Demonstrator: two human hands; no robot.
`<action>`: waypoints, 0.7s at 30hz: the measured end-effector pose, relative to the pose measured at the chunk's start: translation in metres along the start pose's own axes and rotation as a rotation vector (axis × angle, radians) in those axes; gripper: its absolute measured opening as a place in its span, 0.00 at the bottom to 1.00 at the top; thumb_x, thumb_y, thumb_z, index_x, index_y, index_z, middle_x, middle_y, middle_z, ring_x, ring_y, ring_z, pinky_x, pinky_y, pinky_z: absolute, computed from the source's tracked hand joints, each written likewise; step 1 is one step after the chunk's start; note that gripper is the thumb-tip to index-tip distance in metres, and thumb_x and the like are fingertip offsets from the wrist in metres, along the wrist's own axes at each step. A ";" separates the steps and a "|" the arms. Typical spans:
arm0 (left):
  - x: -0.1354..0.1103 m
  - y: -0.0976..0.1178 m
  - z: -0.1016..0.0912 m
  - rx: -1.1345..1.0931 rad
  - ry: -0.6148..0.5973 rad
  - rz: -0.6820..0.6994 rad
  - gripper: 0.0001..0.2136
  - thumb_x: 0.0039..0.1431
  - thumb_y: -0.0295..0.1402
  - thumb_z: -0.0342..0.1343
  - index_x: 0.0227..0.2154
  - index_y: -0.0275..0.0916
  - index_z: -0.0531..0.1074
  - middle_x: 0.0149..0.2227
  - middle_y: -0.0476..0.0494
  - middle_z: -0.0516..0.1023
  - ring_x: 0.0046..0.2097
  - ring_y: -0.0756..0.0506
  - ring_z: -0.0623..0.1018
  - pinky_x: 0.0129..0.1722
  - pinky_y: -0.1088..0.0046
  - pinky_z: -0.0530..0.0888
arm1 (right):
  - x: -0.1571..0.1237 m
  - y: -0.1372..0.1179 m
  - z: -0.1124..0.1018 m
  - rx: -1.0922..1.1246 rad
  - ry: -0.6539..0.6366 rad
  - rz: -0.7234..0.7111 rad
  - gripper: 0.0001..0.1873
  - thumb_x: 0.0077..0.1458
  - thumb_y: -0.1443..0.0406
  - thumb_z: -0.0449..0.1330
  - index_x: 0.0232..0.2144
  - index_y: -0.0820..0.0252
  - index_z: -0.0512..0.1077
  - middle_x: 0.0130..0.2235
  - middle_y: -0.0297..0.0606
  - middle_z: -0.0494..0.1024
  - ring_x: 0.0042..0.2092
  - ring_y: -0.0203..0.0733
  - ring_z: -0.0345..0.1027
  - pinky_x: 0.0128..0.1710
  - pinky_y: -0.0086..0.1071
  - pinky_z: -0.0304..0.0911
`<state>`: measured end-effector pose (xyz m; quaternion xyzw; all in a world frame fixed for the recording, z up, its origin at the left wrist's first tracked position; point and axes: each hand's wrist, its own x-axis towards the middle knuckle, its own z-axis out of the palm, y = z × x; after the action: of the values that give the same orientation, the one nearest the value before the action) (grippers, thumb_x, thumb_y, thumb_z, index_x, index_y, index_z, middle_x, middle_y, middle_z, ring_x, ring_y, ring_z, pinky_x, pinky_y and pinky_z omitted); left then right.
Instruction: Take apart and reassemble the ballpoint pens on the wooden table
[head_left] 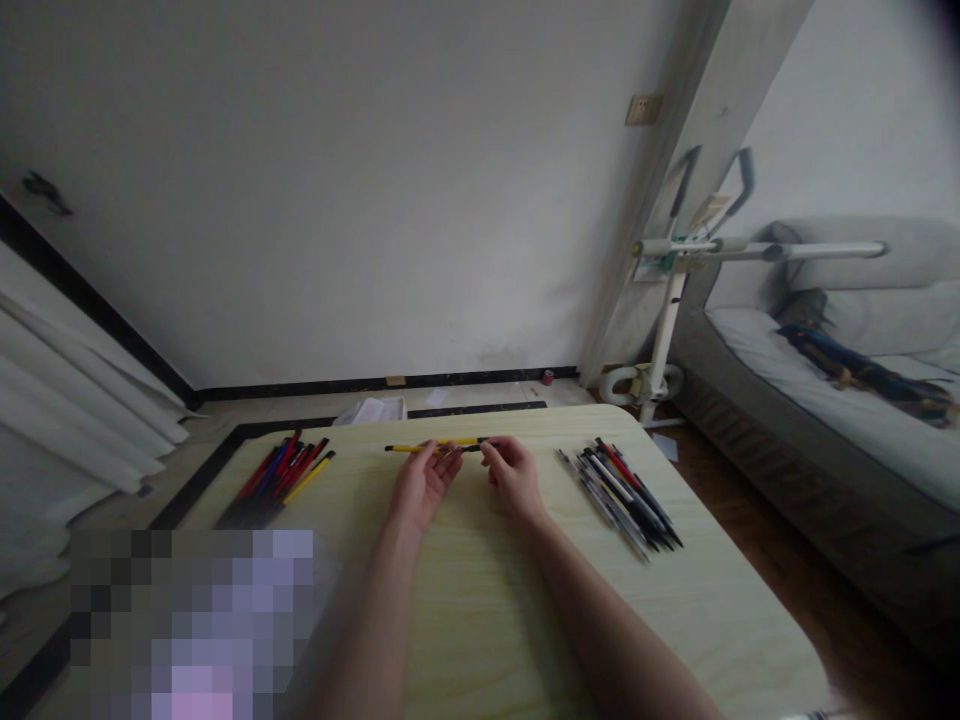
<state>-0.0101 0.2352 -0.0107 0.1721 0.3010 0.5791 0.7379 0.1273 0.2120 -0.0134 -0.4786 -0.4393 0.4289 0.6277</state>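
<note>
Near the table's far edge, my left hand (426, 484) is closed loosely around a thin yellow pen (403, 449), palm turned partly up. The pen's black end sticks out to the left. My right hand (514, 474) pinches a dark, narrow piece (471, 448) in line with the pen, to the right of my left fingers. Whether that piece is joined to the pen I cannot tell. Just behind the hands lies another yellow pen (461, 441) with a black end, partly hidden by my fingers.
On the table (465, 600), a bundle of red, blue and yellow pens (289, 468) lies left. Several clear, black, white and red pens (619, 495) lie right. Past the table stand a white exercise frame (664, 330) and a sofa (832, 400). A blurred patch covers the lower left.
</note>
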 end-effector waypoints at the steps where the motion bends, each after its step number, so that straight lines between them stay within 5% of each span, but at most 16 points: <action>1: 0.000 0.000 0.000 0.002 -0.001 0.007 0.03 0.50 0.25 0.52 0.30 0.33 0.67 0.31 0.40 0.76 0.34 0.46 0.76 0.37 0.68 0.73 | 0.000 0.000 0.000 0.001 -0.003 0.003 0.14 0.46 0.57 0.56 0.31 0.63 0.67 0.21 0.31 0.67 0.18 0.28 0.56 0.15 0.22 0.53; 21: 0.003 0.003 -0.004 -0.010 0.033 0.068 0.02 0.51 0.24 0.51 0.29 0.32 0.67 0.31 0.39 0.75 0.36 0.45 0.76 0.36 0.69 0.73 | 0.000 0.008 0.001 -0.219 -0.029 -0.062 0.07 0.43 0.63 0.55 0.28 0.61 0.67 0.25 0.32 0.69 0.22 0.31 0.59 0.20 0.25 0.56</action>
<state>-0.0143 0.2385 -0.0129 0.1691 0.3043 0.6081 0.7134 0.1259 0.2137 -0.0210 -0.5241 -0.5070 0.3655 0.5784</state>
